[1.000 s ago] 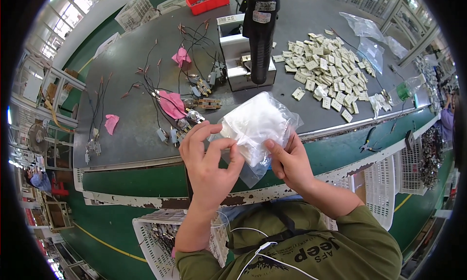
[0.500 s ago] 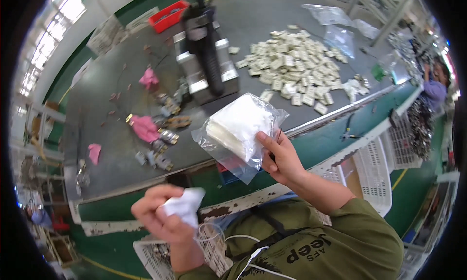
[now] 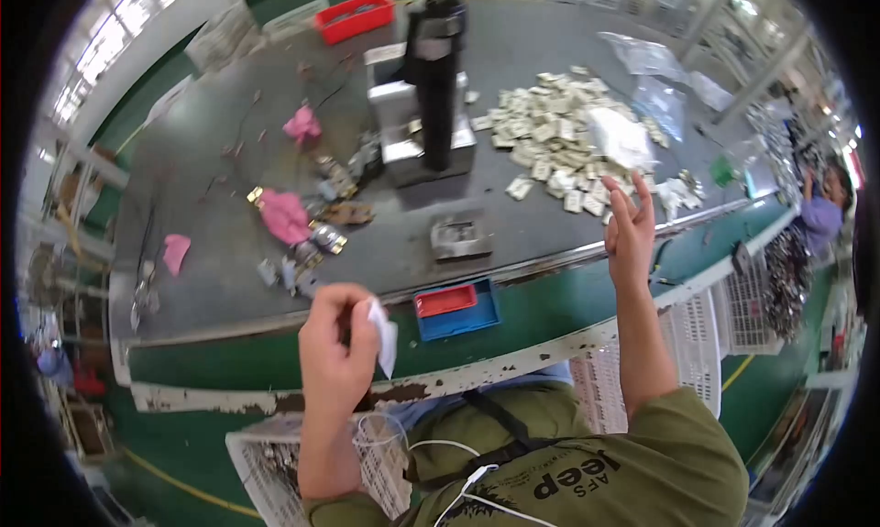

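Observation:
My left hand (image 3: 337, 348) is closed in a pinch on a small white piece of soft, thin material (image 3: 384, 340), held over the table's front edge. My right hand (image 3: 631, 238) is empty, with two fingers stretched out and apart. Just beyond those fingertips, a clear plastic bag of white pieces (image 3: 620, 138) lies on a heap of small off-white blocks (image 3: 550, 128). Between my hands, a square metal fixture (image 3: 461, 236) sits on the grey table (image 3: 403, 238) in front of a bench press (image 3: 431, 96).
A blue tray (image 3: 497, 318) with a small red tray (image 3: 445, 300) in it is at the front edge. Pink cloths (image 3: 282, 215) and metal parts (image 3: 330, 238) lie left. A red bin (image 3: 356, 18) stands far back. White crates (image 3: 692, 344) flank me; another person (image 3: 820, 211) is at right.
My right hand has let go of the plastic bag, which now rests on the block heap. My left hand has moved right and up with the white piece. The metal fixture has come into sight.

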`<state>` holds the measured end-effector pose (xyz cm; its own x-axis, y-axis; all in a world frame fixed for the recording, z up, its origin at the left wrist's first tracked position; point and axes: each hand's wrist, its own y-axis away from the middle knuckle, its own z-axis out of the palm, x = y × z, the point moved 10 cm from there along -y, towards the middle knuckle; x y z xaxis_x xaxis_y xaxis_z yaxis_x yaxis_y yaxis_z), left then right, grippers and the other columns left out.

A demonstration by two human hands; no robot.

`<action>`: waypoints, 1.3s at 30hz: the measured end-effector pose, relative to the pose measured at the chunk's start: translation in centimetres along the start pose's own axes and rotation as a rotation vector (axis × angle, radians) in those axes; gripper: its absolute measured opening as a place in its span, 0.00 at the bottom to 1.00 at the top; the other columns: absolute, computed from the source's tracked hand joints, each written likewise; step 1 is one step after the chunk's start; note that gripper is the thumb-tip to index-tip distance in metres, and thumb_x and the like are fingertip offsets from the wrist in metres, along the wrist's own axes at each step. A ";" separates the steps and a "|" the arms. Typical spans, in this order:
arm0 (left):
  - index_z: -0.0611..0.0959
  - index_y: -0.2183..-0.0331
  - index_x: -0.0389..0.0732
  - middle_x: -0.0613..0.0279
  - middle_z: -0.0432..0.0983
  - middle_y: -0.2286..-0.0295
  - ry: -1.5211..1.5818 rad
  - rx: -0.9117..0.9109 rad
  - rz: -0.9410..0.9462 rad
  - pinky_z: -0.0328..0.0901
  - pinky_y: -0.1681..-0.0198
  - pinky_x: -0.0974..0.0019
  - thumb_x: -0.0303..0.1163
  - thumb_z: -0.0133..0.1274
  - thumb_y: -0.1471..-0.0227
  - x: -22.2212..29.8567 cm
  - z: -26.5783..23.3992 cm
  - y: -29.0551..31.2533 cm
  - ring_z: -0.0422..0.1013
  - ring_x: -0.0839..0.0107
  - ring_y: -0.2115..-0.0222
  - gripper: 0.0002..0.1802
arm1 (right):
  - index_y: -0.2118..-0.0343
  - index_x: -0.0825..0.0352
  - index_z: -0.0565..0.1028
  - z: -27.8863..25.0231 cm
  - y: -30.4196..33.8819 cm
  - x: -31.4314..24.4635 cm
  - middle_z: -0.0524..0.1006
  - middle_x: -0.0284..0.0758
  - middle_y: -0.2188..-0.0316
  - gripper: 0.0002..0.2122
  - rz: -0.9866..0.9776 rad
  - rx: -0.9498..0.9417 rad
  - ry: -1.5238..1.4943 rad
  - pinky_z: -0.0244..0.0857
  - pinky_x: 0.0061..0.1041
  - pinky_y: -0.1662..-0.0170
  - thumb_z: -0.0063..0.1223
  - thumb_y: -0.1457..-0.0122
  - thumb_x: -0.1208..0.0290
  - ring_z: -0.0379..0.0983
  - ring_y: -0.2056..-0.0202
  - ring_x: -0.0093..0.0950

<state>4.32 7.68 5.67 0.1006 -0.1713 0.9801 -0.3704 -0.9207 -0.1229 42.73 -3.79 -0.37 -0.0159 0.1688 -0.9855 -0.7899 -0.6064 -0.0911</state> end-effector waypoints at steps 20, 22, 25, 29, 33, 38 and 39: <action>0.73 0.67 0.33 0.65 0.73 0.73 0.107 -0.111 -0.073 0.65 0.68 0.76 0.27 0.48 0.44 -1.3 0.7 -0.7 0.70 0.81 0.73 0.06 | 0.65 0.69 0.73 21.2 15.1 -1.0 0.71 0.24 0.78 0.08 0.257 -0.994 0.057 0.54 0.12 0.77 0.50 0.41 0.69 0.61 0.78 0.09; 0.73 0.64 0.34 0.67 0.71 0.73 0.176 -0.135 -0.104 0.63 0.68 0.77 0.27 0.47 0.44 -1.8 0.9 -0.6 0.68 0.81 0.72 0.06 | 0.65 0.69 0.72 21.1 15.2 -0.8 0.71 0.24 0.78 0.10 0.293 -1.014 0.002 0.48 0.12 0.81 0.46 0.39 0.66 0.56 0.82 0.08; 0.74 0.60 0.35 0.67 0.70 0.72 0.112 -0.111 -0.053 0.62 0.67 0.78 0.26 0.47 0.43 -1.7 0.9 -1.0 0.66 0.82 0.71 0.09 | 0.66 0.69 0.72 20.8 14.8 -1.1 0.70 0.24 0.81 0.10 0.295 -0.979 0.012 0.46 0.12 0.83 0.46 0.38 0.66 0.56 0.85 0.09; 0.73 0.57 0.37 0.67 0.70 0.70 0.112 -0.200 -0.056 0.62 0.68 0.75 0.28 0.50 0.45 -2.5 1.2 -1.0 0.66 0.80 0.72 0.14 | 0.66 0.68 0.71 20.9 15.0 -0.9 0.66 0.22 0.85 0.09 0.345 -0.996 -0.034 0.45 0.12 0.85 0.44 0.38 0.67 0.55 0.88 0.10; 0.76 0.59 0.36 0.64 0.71 0.72 -0.032 -0.205 0.109 0.61 0.69 0.72 0.31 0.58 0.52 0.7 1.7 -0.5 0.67 0.75 0.71 0.17 | 0.68 0.67 0.69 21.1 15.3 -0.9 0.62 0.21 0.88 0.09 0.404 -0.989 -0.037 0.46 0.12 0.85 0.42 0.37 0.67 0.54 0.88 0.10; 0.76 0.68 0.35 0.66 0.68 0.74 -0.130 -0.360 0.069 0.58 0.68 0.75 0.28 0.53 0.50 -0.7 2.0 -1.0 0.62 0.79 0.73 0.07 | 0.73 0.65 0.67 20.8 15.1 -0.5 0.62 0.22 0.88 0.10 0.421 -0.969 -0.021 0.46 0.12 0.85 0.42 0.37 0.65 0.54 0.89 0.10; 0.76 0.68 0.34 0.66 0.68 0.74 -0.082 -0.373 0.066 0.57 0.68 0.74 0.28 0.51 0.49 -1.1 1.9 -1.0 0.62 0.79 0.73 0.07 | 0.73 0.65 0.67 20.9 15.1 -0.5 0.62 0.22 0.88 0.10 0.423 -0.969 -0.021 0.46 0.12 0.85 0.42 0.37 0.65 0.54 0.89 0.10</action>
<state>6.32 8.16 4.44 0.1334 -0.2669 0.9544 -0.6876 -0.7185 -0.1049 18.01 3.20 1.75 -0.1930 -0.1933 -0.9620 0.1088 -0.9786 0.1748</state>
